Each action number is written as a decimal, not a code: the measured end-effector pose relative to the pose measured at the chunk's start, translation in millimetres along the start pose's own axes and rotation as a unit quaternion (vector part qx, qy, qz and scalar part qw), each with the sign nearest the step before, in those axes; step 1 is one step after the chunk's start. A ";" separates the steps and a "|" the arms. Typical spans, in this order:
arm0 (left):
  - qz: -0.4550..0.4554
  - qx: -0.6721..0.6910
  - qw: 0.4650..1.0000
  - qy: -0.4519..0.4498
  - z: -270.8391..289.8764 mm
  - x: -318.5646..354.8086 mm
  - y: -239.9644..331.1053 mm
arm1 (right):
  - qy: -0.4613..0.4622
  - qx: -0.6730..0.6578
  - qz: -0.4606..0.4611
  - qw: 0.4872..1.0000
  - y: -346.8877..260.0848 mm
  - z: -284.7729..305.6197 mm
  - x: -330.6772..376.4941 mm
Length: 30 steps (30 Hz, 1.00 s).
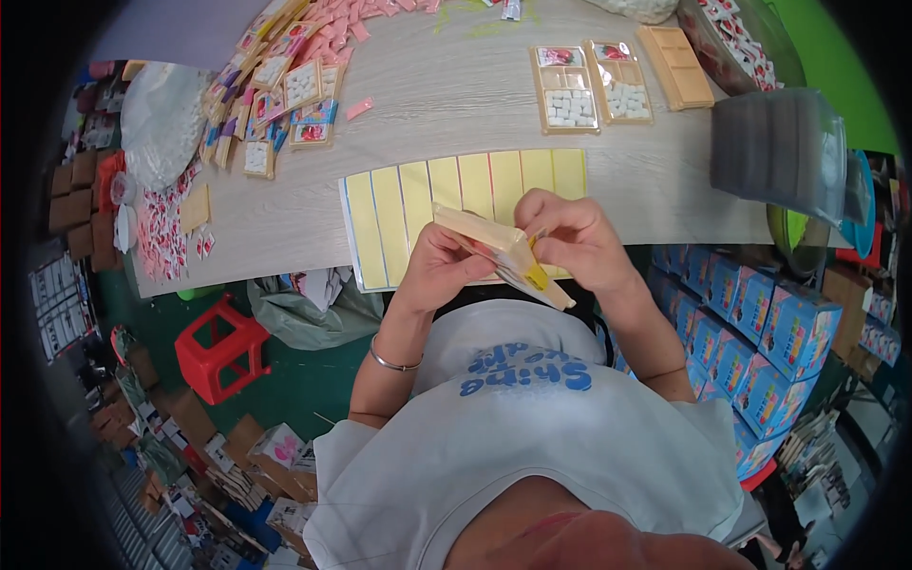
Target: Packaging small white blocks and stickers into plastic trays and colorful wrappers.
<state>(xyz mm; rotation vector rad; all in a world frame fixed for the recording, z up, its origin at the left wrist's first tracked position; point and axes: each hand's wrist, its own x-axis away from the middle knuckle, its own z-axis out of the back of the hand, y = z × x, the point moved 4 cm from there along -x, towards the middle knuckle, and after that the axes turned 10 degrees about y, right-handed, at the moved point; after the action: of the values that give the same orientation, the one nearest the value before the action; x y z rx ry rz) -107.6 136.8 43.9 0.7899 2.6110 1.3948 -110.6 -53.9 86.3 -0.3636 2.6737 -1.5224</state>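
Observation:
In front of my chest I hold a shallow cream plastic tray point(480, 229), tilted, with some printed colour on its underside. My left hand point(439, 272) is closed around its left end, thumb along the lower side. At the tray's right end a yellow sticker strip point(536, 276) runs over the edge. The fingers of my right hand point(576, 239) pinch the upper part of that strip against the tray; their tips are partly hidden. Beneath both hands lies a sheet of yellow sticker strips point(415, 190) with coloured dividing lines, at the table's near edge.
Filled trays point(570, 90) with white pieces and an overturned cream tray point(675, 66) lie at the back right. A pile of packed trays point(285, 90), pink sachets point(337, 33) and a white bag point(163, 123) sit left. Grey bins point(779, 142) stand right; blue boxes point(731, 351) are stacked below.

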 end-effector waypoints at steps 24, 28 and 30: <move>-0.295 0.121 0.911 0.263 105.1 -159.4 184.2 | 0.366 0.011 0.112 0.924 12.4 94.7 -2.2; -0.146 0.204 0.921 0.298 139.2 -189.9 201.2 | 0.328 -0.042 0.092 0.939 30.4 74.0 -14.5; -0.189 -0.011 0.933 0.305 117.5 -167.1 151.8 | 0.321 0.007 0.087 0.943 41.2 57.7 -17.4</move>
<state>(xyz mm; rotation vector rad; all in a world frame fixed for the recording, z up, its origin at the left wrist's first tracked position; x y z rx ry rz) 133.3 215.1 68.0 -0.2048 2.9268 1.7409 -92.4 -78.4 20.0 0.4467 3.0231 -1.8463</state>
